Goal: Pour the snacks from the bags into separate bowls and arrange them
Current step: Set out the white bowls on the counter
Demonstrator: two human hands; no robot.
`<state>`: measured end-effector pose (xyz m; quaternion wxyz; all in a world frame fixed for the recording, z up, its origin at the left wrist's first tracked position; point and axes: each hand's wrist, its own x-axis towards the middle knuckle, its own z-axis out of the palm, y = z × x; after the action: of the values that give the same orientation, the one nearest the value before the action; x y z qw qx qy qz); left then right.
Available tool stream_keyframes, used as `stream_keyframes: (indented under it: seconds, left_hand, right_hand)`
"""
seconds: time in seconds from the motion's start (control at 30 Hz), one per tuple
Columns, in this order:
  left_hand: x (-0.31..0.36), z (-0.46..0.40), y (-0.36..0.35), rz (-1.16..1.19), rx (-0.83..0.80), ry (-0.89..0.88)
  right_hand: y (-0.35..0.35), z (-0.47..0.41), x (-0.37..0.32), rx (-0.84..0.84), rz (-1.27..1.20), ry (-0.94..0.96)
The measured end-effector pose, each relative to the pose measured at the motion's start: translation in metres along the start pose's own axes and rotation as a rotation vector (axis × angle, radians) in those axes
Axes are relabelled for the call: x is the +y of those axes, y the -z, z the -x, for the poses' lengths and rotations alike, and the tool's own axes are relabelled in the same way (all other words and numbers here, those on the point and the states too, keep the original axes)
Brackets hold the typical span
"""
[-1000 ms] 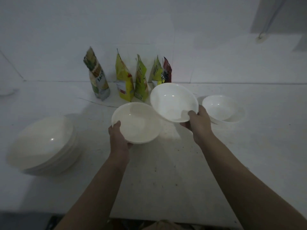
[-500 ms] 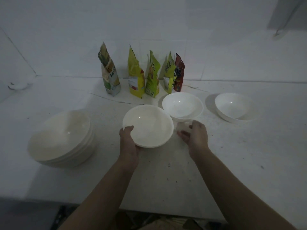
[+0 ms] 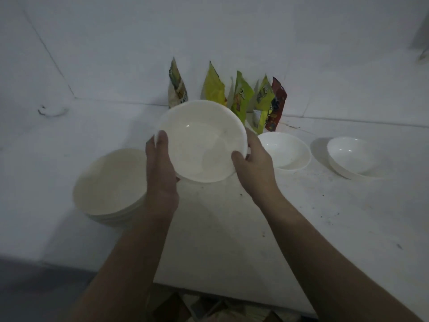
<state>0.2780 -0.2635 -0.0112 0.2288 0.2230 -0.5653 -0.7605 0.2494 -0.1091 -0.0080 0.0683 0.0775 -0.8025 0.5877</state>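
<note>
I hold one white bowl (image 3: 199,140) tilted above the table, my left hand (image 3: 161,168) gripping its left rim and my right hand (image 3: 254,163) gripping its right rim. Two more white bowls stand on the table to the right, a nearer one (image 3: 286,151) and a farther one (image 3: 350,156). Several snack bags (image 3: 241,98) stand upright against the wall behind the held bowl, which hides their lower parts.
A stack of white bowls (image 3: 111,184) sits on the white table (image 3: 232,228) at the left. The table's front edge runs near my forearms. A small pale object (image 3: 53,110) lies far left by the wall.
My right hand has come over from the bowl it set down and taken the right rim of the bowl in my left hand. That bowl is now lifted and tilted.
</note>
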Motion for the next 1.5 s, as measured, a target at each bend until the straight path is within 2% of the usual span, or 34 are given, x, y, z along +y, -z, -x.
stream_keyframes:
  seconds: [0.1, 0.3, 0.53, 0.73, 0.93, 1.1, 1.37, 1.5]
  left_hand:
    - [0.025, -0.027, 0.026, -0.069, 0.009, -0.073]
    - [0.059, -0.109, 0.082, -0.101, 0.077, -0.094]
    - [0.047, -0.206, 0.126, -0.135, 0.043, 0.076]
    - [0.002, -0.252, 0.168, -0.226, 0.058, 0.232]
    - [-0.040, -0.271, 0.193, -0.445, 0.049, 0.190]
    - [-0.038, -0.257, 0.198, -0.561, -0.002, 0.114]
    - [-0.025, -0.190, 0.210, -0.322, 0.043, 0.101]
    - [-0.024, -0.138, 0.213, -0.127, -0.088, 0.064]
  right_hand:
    - [-0.025, -0.004, -0.016, 0.098, -0.083, 0.013]
    - [-0.080, -0.017, -0.031, 0.273, -0.345, -0.203]
    - [-0.142, -0.037, -0.018, 0.442, -0.560, -0.411]
    - [-0.175, -0.045, -0.003, 0.563, -0.470, -0.539]
    - [-0.189, -0.036, 0.007, 0.570, -0.296, -0.640]
    - [-0.185, -0.028, 0.012, 0.509, -0.268, -0.597]
    - [-0.181, 0.007, 0.017, 0.461, -0.576, -0.650]
    - [-0.183, 0.036, 0.004, 0.326, -0.567, -0.580]
